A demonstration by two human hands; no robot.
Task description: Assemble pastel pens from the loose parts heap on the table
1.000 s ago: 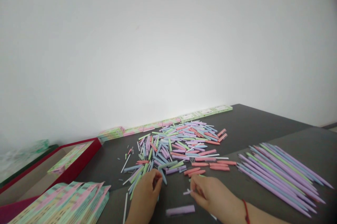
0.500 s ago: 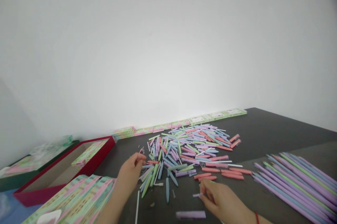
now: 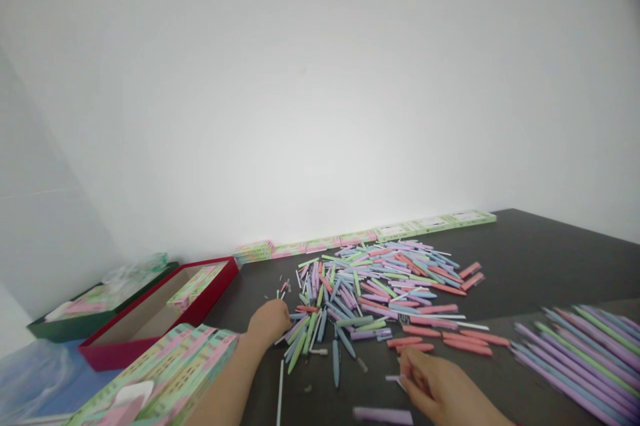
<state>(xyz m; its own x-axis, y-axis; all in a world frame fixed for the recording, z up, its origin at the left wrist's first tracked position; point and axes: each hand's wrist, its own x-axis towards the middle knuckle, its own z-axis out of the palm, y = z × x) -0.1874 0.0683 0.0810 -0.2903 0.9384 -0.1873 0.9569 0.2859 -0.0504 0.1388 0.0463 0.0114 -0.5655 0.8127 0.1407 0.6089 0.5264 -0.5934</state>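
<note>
A heap of pastel pen parts (image 3: 373,286), pink, purple, blue and green, lies spread on the dark table (image 3: 520,266). My left hand (image 3: 269,321) reaches to the heap's left edge with its fingers curled down among small pieces there; what they grip is hidden. My right hand (image 3: 440,389) rests near the front of the table and pinches a small pale piece (image 3: 394,379). A purple pen barrel (image 3: 383,416) lies just in front of it. Assembled pens (image 3: 585,353) lie in a row at the right.
A stack of green and pink printed cards (image 3: 160,379) sits at the front left. A red box (image 3: 150,319) and a green box (image 3: 90,309) stand behind it. Flat packs (image 3: 390,234) line the white wall. A white refill (image 3: 280,396) lies near my left forearm.
My left hand moved from the front of the heap to its left edge and curled down. The view swung left, showing more of the boxes. My right hand stayed low, holding its piece.
</note>
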